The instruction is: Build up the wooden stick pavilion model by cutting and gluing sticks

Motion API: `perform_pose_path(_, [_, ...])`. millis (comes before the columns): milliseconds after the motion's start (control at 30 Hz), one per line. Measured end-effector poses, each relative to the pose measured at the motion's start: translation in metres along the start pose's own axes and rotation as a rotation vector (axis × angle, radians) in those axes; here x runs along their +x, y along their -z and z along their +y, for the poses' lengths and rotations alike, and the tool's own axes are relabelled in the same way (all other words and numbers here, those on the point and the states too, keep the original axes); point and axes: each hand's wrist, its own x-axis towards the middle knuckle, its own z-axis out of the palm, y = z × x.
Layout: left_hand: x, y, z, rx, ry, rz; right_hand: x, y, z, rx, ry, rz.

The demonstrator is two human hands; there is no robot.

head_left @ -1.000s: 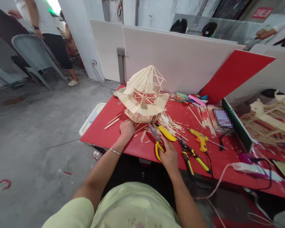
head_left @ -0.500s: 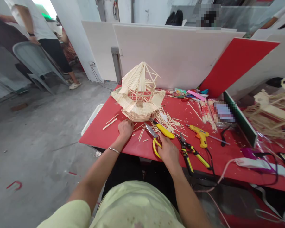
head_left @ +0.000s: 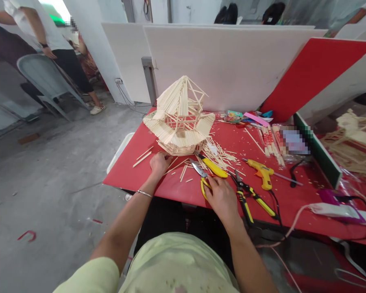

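Note:
A model pavilion built of thin wooden sticks [head_left: 183, 118] stands upright on the red table [head_left: 125, 175]. My left hand [head_left: 160, 163] is at its lower front edge with the fingers curled inward. Those fingertips are hidden, so what they pinch does not show. My right hand [head_left: 222, 196] lies low over the table, its fingers closed at the yellow handles of a pair of scissors [head_left: 199, 169], blades pointing at the model. Just beyond lies a yellow-handled tool [head_left: 214, 167], its tip near the base. Loose sticks [head_left: 182, 173] are scattered between my hands.
Black-and-yellow pruning shears [head_left: 245, 193] and a yellow glue gun [head_left: 262, 173] with a cord lie to the right. Stick bundles [head_left: 271, 142] are farther back. White boards [head_left: 219, 65] stand behind the table. At left are a grey chair [head_left: 39, 73] and a standing person [head_left: 53, 36].
The view has shifted slightly. My right hand has slid a little right along the scissors' handles, and the scissors look lower against the table. My left hand stays by the model's base.

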Motion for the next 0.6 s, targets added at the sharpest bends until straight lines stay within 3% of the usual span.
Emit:
perform_pose_path(267, [-0.002, -0.008, 0.005, 0.064, -0.009, -0.007, -0.004, -0.004, -0.003, 0.02, -0.011, 0.043])
perform_pose_path(600, [-0.008, 0.002, 0.0, 0.051, -0.029, -0.017, -0.021, -0.003, 0.013, 0.09, -0.041, 0.054])
